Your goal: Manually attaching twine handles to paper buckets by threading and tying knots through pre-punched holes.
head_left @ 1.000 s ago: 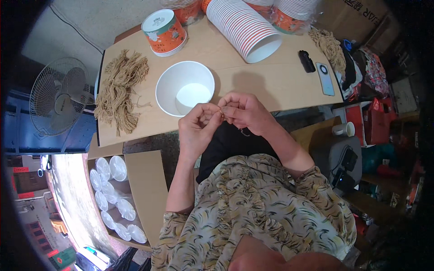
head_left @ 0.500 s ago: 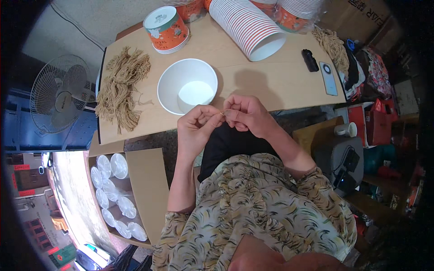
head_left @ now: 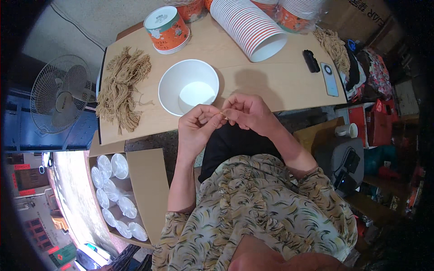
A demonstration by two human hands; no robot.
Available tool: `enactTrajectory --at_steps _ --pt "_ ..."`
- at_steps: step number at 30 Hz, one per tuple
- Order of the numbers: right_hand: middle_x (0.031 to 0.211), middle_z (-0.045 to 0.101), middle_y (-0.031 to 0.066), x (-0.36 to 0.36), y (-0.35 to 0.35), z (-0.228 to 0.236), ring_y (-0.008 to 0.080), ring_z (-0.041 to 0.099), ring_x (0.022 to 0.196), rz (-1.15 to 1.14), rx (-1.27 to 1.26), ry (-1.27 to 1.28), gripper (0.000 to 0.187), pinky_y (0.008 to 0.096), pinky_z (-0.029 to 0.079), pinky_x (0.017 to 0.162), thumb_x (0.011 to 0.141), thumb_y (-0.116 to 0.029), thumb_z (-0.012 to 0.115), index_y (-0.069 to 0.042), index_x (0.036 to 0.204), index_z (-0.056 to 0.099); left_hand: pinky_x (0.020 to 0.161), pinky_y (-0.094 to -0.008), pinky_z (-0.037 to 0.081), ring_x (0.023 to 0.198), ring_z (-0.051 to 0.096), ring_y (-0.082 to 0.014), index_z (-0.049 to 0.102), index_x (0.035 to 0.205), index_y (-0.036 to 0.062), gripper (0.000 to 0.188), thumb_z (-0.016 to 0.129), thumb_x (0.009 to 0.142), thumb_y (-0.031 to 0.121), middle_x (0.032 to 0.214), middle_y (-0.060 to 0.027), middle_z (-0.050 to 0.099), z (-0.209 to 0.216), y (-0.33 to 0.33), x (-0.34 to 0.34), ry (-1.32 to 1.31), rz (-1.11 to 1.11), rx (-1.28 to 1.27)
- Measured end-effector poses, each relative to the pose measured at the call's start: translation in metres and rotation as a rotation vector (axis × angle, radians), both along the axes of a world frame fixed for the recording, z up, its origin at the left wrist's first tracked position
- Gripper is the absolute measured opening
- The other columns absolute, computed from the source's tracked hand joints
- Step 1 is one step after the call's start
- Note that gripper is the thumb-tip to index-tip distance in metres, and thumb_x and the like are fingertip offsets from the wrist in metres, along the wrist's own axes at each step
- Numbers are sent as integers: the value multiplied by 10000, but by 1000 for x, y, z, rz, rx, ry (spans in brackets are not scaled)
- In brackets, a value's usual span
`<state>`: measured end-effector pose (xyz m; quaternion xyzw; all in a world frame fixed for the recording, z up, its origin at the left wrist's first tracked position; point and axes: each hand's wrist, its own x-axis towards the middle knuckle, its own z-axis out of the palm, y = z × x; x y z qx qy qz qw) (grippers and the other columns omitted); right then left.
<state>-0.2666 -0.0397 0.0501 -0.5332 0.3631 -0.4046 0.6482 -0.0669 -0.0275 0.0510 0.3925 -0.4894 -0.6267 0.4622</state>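
Observation:
Over the near table edge my two hands meet, fingertips almost touching. My left hand [head_left: 199,124] pinches a thin tan strand between thumb and forefinger; most of it is hidden by the fingers. Closed in a similar pinch at the strand's other side is my right hand [head_left: 247,115]. Just beyond them stands a large white paper bucket [head_left: 169,88], its mouth facing up and nothing seen inside. A loose heap of tan twine strands [head_left: 124,86] lies left of the bucket.
Upside-down orange tubs [head_left: 167,36] and a long stack of white buckets [head_left: 244,27] lie at the back. A phone [head_left: 329,79] and a black object [head_left: 310,61] are on the right. Below left, a carton [head_left: 147,194] holds wrapped cups; a fan [head_left: 61,97] stands left.
The hands stay pinched together in nearly the same place, with only a slight shift of the fingers. Nothing on the table has moved.

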Motion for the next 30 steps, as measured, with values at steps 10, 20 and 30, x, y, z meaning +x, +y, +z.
enactTrajectory --at_steps 10,20,30 --pt "750 608 13 -2 3 -9 33 465 526 15 293 -296 113 190 363 442 974 -143 635 -31 957 623 761 -229 569 844 690 -108 648 1012 -37 82 671 934 -27 911 -69 718 -1 -1 -2 -4 -9 -3" --pt "731 586 25 -3 1 -11 36 427 473 -45 371 -345 145 192 318 416 996 -184 610 -38 991 611 768 -240 582 853 702 -123 636 999 -28 66 664 939 -27 918 -76 722 -1 -1 0 13 -7 13" --pt "735 613 21 -3 0 -1 31 476 500 -1 13 -15 147 184 361 445 991 -166 631 -19 1007 641 764 -238 578 849 698 -120 637 1016 -33 78 660 942 -27 920 -79 722 -2 -1 -1 19 -36 3"
